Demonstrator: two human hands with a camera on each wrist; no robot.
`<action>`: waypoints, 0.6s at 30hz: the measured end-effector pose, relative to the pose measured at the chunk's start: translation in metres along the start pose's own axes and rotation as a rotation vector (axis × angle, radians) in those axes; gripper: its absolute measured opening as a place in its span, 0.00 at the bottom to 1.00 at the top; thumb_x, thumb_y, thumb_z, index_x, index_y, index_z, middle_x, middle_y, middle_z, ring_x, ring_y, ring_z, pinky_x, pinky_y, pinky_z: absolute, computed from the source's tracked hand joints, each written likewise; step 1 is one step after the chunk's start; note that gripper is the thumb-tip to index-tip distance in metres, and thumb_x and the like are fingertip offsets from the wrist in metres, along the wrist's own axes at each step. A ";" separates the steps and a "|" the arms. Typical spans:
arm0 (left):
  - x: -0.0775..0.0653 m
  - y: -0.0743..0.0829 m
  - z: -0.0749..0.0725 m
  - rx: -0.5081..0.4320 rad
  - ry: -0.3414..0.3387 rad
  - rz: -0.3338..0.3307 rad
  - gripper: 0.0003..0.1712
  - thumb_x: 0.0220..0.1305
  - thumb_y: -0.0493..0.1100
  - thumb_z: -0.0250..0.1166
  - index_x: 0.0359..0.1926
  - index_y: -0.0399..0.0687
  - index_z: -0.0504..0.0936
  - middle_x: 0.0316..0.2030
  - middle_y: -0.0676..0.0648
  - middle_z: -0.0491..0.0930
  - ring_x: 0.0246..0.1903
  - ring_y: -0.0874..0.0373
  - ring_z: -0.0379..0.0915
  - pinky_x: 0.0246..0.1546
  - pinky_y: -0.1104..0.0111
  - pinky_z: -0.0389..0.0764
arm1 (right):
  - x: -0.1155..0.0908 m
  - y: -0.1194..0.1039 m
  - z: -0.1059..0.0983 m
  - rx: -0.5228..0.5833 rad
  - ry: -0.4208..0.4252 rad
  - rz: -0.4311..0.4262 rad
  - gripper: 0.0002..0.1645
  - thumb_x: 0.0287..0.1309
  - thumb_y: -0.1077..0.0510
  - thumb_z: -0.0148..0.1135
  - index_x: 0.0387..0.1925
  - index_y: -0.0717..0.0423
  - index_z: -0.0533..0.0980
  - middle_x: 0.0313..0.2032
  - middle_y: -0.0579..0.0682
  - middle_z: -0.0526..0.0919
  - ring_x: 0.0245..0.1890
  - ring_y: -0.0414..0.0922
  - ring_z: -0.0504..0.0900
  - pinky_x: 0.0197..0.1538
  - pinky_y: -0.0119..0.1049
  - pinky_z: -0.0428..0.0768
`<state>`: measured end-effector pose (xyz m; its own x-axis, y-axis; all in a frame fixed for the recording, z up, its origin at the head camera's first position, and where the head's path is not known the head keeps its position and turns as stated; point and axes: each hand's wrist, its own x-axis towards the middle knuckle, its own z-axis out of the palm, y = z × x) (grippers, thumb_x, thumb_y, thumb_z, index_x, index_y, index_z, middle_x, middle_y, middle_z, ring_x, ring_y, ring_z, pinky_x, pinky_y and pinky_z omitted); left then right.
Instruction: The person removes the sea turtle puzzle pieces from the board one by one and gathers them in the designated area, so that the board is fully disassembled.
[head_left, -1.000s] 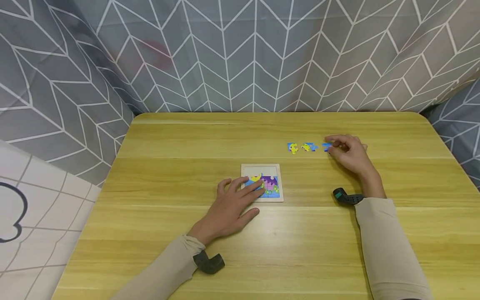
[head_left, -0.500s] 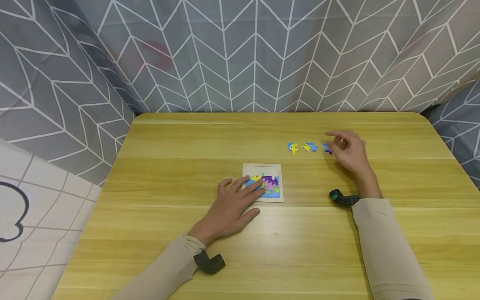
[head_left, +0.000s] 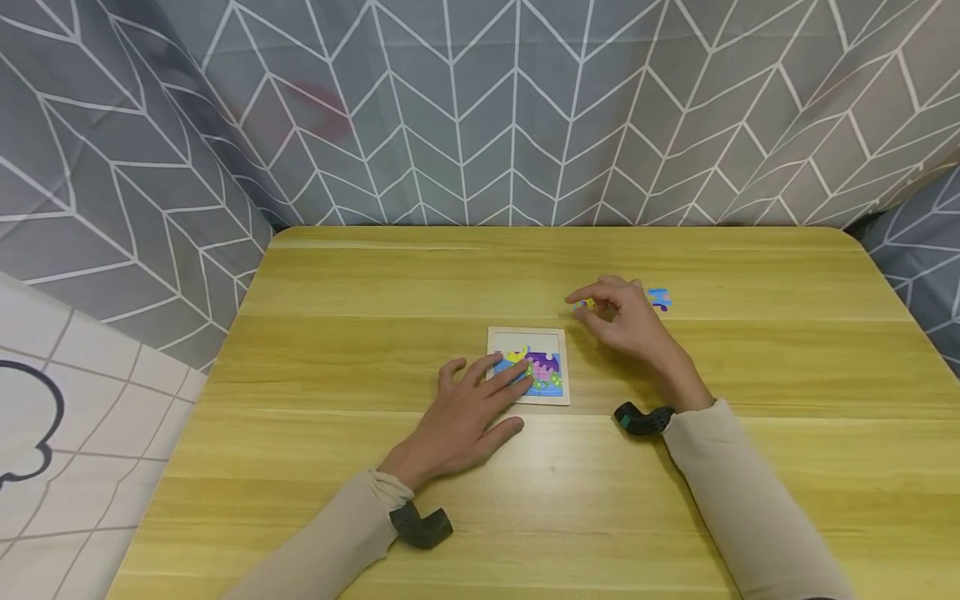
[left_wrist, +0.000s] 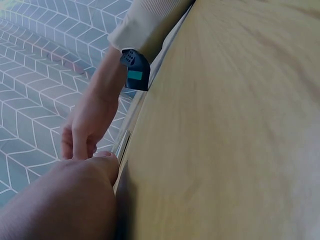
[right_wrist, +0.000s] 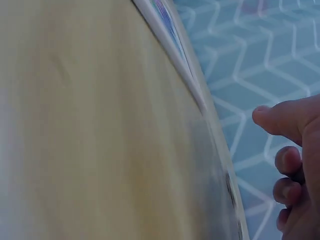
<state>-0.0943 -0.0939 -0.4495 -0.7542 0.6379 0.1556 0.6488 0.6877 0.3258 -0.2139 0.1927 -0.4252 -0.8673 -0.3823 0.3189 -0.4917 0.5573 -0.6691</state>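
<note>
A square jigsaw puzzle (head_left: 551, 386) in a pale wooden frame lies on the table, its lower part filled with purple, pink, yellow and blue pieces. Across its left side my left hand (head_left: 468, 417) rests flat, fingers spread. Past the frame's upper right corner, my right hand (head_left: 618, 317) reaches over a yellow puzzle piece (head_left: 587, 305), with thumb and index fingertip apart around its edge. The right wrist view shows the thumb (right_wrist: 280, 117) standing away from the curled fingers. Another loose piece (head_left: 660, 298), blue and purple, lies right of this hand; the middle loose piece is hidden beneath it.
The wooden table (head_left: 337, 333) has its back edge against a grey curtain (head_left: 480, 125) with white zigzag lines. A white, grid-lined cloth (head_left: 82, 433) hangs at the left. Black wrist devices (head_left: 422, 527) are strapped on both sleeves.
My right hand has moved left from the blue and purple piece to the leftmost yellow piece, uncovering the former. The left hand stays on the puzzle.
</note>
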 end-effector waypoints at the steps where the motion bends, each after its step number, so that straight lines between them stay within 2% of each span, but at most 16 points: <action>1: 0.000 0.000 0.000 0.001 -0.004 -0.002 0.32 0.79 0.61 0.46 0.78 0.62 0.63 0.79 0.58 0.57 0.79 0.50 0.48 0.69 0.40 0.48 | 0.000 -0.005 0.004 0.004 -0.028 -0.020 0.09 0.61 0.66 0.69 0.43 0.56 0.88 0.24 0.47 0.74 0.29 0.42 0.67 0.50 0.51 0.57; 5: 0.000 0.000 0.000 0.003 -0.006 -0.003 0.32 0.79 0.61 0.47 0.78 0.61 0.63 0.79 0.58 0.58 0.79 0.50 0.48 0.70 0.40 0.47 | 0.001 -0.021 0.021 0.000 -0.141 -0.096 0.10 0.61 0.64 0.69 0.42 0.52 0.88 0.25 0.44 0.76 0.31 0.42 0.68 0.44 0.44 0.55; 10: 0.000 -0.001 0.000 0.021 -0.005 0.000 0.32 0.79 0.61 0.47 0.78 0.60 0.63 0.78 0.57 0.59 0.79 0.51 0.48 0.70 0.41 0.48 | 0.000 -0.038 0.038 -0.020 -0.262 -0.157 0.11 0.61 0.62 0.68 0.43 0.49 0.89 0.29 0.42 0.78 0.36 0.43 0.67 0.44 0.44 0.54; 18: 0.000 -0.001 0.000 0.023 -0.013 0.002 0.33 0.79 0.61 0.46 0.78 0.59 0.62 0.79 0.58 0.58 0.80 0.51 0.45 0.70 0.41 0.47 | -0.003 -0.042 0.047 -0.060 -0.329 -0.171 0.16 0.63 0.64 0.62 0.47 0.47 0.88 0.32 0.42 0.77 0.38 0.43 0.62 0.43 0.44 0.50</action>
<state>-0.0945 -0.0944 -0.4500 -0.7517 0.6436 0.1440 0.6525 0.6941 0.3040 -0.1871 0.1350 -0.4295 -0.7056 -0.6844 0.1835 -0.6394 0.5034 -0.5812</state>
